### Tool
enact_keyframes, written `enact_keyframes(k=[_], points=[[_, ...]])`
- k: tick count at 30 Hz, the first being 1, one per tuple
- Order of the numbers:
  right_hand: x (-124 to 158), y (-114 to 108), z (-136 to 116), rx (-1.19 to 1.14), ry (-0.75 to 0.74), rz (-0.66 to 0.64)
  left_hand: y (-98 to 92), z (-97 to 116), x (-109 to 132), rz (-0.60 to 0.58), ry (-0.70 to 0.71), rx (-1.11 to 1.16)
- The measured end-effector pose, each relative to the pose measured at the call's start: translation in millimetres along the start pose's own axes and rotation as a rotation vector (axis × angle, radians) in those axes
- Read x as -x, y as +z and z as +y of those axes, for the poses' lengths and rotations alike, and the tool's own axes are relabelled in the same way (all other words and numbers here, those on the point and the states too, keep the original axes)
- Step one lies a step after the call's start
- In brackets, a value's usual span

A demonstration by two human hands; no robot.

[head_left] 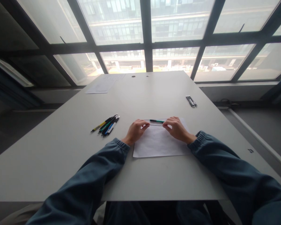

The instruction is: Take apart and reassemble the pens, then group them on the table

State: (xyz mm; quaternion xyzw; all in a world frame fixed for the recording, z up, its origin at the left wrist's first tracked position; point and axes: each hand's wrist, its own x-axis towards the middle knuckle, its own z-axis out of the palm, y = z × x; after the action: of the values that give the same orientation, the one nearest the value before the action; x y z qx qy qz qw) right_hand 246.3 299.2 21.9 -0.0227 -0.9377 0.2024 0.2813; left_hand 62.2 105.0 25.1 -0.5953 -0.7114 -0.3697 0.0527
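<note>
My left hand [135,131] and my right hand [177,128] are both closed in a pinch above a white sheet of paper [161,144]. Between their fingertips stretches a thin dark rod [156,125], held level at its two ends; it looks like a pen refill, though it is too small to be sure. Just beyond it a green and black pen [156,121] lies crosswise near the sheet's far edge, its right end close to my right fingers. Both wrists rest low, near the paper.
Left of the paper, several pens [106,125] with yellow, green, blue and black parts lie in a loose pile. A few dark-and-silver pens [191,101] lie together at the right. More paper [100,84] is at the far left of the white table [145,178], before large windows.
</note>
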Motion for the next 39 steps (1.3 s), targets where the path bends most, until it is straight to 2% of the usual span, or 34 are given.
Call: enact_keyframes(k=[7, 14, 19, 23, 30, 33, 39], points=[[2, 0, 4, 0.078, 0.135, 0.053, 1.9, -7, 1, -0.001, -0.044, 0.007], [3, 3, 8, 0.11, 0.148, 0.02, 2.6, -8, 1, -0.077, -0.088, -0.002], [4, 4, 9, 0.109, 0.133, 0.006, 2.6, -8, 1, -0.089, -0.108, -0.006], [4, 2, 6, 0.101, 0.122, 0.07, 0.8, -4, -1, -0.016, -0.135, 0.019], [0, -3, 4, 0.058, 0.185, 0.357, -6.3, -2, -5, 0.275, -0.299, 0.111], [-1, -3, 7, 0.002, 0.214, 0.406, -7.5, -3, -5, 0.315, -0.334, 0.134], [-1, -1, 9, -0.035, 0.235, 0.416, -6.9, -2, -6, 0.308, -0.361, 0.146]])
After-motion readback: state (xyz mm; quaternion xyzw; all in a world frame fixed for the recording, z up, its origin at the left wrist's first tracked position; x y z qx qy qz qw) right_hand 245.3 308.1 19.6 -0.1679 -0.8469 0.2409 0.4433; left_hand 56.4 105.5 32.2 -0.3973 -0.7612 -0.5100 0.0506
